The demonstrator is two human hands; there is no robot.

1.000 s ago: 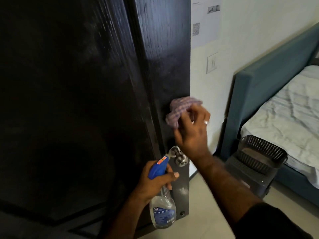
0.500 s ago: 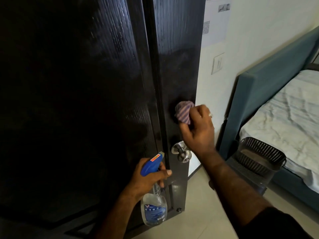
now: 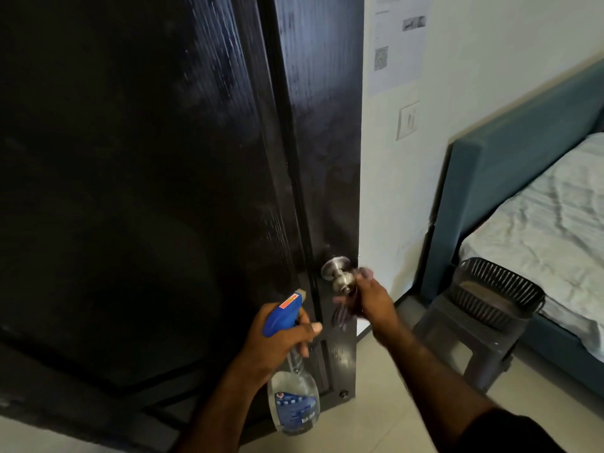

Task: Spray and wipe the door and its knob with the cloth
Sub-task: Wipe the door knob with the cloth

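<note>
The dark wooden door (image 3: 157,178) fills the left of the view, its free edge toward the white wall on the right. Its steel knob (image 3: 340,276) sits low on the right stile. The right hand (image 3: 371,299) is just beside the knob on its right, fingers curled round the bunched cloth (image 3: 343,310), which blurs below and left of the knuckles; whether the cloth touches the knob cannot be told through the blur. The left hand (image 3: 281,335) grips the blue trigger head of the spray bottle (image 3: 294,403), nearer and to the left, the clear body hanging down and the nozzle aimed up toward the door near the knob.

By the look of it, the step in hand is the knob: the cloth is at the metal rather than on the panel. The next move calls for wrapping the cloth round the knob and twisting it to reach the back and the collar, with a short squirt from the bottle first if the metal is dry. The knob may turn under the rub, so a firm hold matters.
</note>
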